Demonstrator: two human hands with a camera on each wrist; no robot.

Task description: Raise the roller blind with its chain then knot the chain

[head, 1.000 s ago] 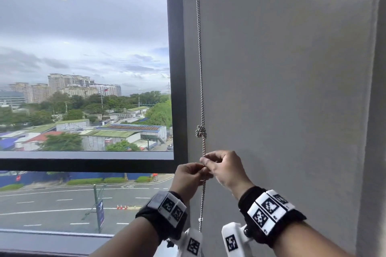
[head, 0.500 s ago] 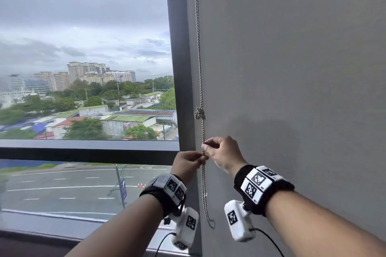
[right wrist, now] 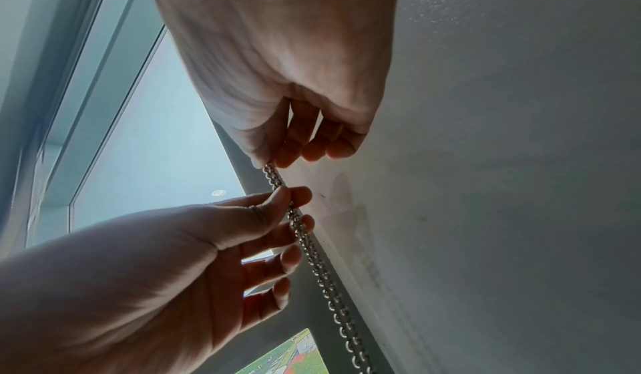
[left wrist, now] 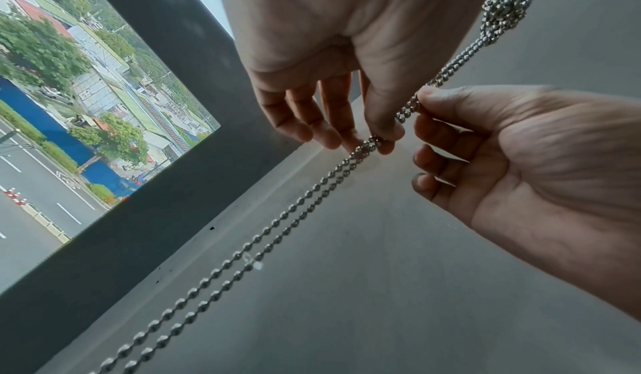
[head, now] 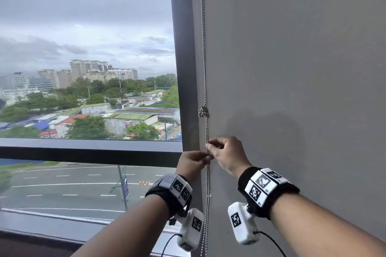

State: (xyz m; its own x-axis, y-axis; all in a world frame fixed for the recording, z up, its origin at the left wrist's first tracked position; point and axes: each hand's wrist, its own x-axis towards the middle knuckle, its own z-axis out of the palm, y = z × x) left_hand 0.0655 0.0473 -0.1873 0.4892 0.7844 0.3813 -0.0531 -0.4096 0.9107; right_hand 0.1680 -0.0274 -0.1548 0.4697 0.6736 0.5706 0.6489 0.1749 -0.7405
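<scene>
A metal bead chain (head: 205,69) hangs in two strands along the edge of the grey wall, with a tight knot (head: 203,111) in it. Below the knot, my right hand (head: 208,145) pinches both strands between thumb and forefinger. Just under it my left hand (head: 205,157) pinches them too. In the left wrist view the knot (left wrist: 504,15) sits above the right hand (left wrist: 416,103) and the left hand (left wrist: 379,140); the chain (left wrist: 277,223) runs on slack below. The right wrist view shows the right hand (right wrist: 269,164) above the left hand (right wrist: 291,201). The blind itself is out of view.
A dark window post (head: 180,69) stands just left of the chain, with uncovered glass beyond it. The grey wall (head: 292,69) fills the right side. A sill (head: 83,227) runs below the window. A small clear plastic piece (left wrist: 253,263) sits on the chain under my hands.
Both hands stay pinched on the chain just under the knot. My head view has shifted, so more of my forearms and the chain's lower stretch show.
</scene>
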